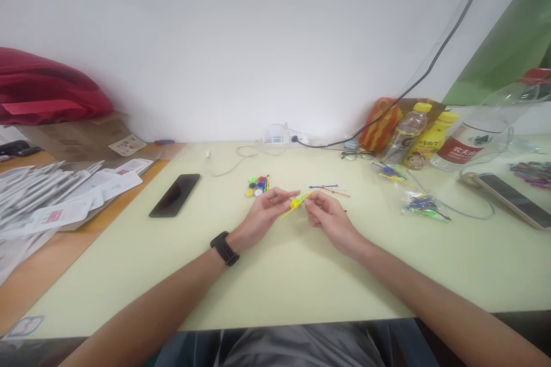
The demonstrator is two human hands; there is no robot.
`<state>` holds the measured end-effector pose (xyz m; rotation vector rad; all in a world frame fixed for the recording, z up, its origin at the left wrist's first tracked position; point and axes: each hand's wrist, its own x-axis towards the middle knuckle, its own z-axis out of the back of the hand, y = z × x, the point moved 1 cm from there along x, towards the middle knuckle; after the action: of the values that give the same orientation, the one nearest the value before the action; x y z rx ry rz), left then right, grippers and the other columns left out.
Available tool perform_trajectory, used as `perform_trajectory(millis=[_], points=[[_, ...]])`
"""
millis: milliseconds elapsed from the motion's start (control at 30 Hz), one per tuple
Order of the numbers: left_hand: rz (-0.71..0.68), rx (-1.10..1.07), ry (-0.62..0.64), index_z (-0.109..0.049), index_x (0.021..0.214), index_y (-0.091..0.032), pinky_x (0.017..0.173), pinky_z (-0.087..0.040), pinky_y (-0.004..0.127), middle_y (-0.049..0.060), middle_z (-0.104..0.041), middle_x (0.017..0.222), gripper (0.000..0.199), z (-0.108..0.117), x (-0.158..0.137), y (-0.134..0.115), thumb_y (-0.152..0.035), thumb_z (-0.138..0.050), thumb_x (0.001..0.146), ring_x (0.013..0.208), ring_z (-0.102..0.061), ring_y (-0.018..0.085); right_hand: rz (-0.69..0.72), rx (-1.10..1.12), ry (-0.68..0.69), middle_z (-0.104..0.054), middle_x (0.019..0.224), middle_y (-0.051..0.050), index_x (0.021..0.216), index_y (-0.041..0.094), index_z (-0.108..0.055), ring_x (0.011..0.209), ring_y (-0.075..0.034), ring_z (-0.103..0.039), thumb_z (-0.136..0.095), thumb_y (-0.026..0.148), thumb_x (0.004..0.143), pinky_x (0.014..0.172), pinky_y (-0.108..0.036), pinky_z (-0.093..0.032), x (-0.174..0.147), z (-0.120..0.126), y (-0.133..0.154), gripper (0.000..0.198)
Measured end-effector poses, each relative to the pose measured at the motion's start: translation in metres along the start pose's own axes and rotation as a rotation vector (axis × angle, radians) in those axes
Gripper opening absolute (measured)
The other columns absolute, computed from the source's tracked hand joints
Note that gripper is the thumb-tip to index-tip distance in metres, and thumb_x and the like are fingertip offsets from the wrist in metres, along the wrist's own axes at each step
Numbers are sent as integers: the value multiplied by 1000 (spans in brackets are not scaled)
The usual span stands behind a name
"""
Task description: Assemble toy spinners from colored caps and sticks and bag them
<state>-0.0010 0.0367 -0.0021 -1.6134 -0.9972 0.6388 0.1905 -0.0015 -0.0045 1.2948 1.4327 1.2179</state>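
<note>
Left hand (267, 212) + right hand (329, 215) pinching yellow thingy (295, 203). Chinese-lettered jug (462, 146), 2 o'clock. Pale green tabletop (275, 287), white wall (215, 51) at 12.

Home or small office, unclear which: a desk (241, 292) against a white wall (206, 40), phone (175, 195) near its left edge, drink bottles (431, 140) and a cable (431, 69) by its back edge.
</note>
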Motion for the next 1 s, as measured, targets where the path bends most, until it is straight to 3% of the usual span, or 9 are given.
perform_trajectory(millis=[400, 1000], points=[[-78, 93, 23, -71, 102, -17, 113, -40, 47, 16, -69, 134, 19, -3, 0, 4, -28, -77, 88, 132, -60, 30, -87, 200, 13, -42, 71, 6, 82, 20, -56, 56, -8, -30, -79, 43, 81, 55, -26, -22, -3, -5, 4, 32], [-109, 128, 16, -71, 102, -16, 111, -44, 44, 15, -71, 131, 18, -3, -1, 4, -28, -76, 89, 125, -64, 28, 70, -12, -31, -44, 68, 6, 83, 22, -55, 53, -10, -34, -72, 56, 85, 50, -27, -25, -2, -3, -2, 38]])
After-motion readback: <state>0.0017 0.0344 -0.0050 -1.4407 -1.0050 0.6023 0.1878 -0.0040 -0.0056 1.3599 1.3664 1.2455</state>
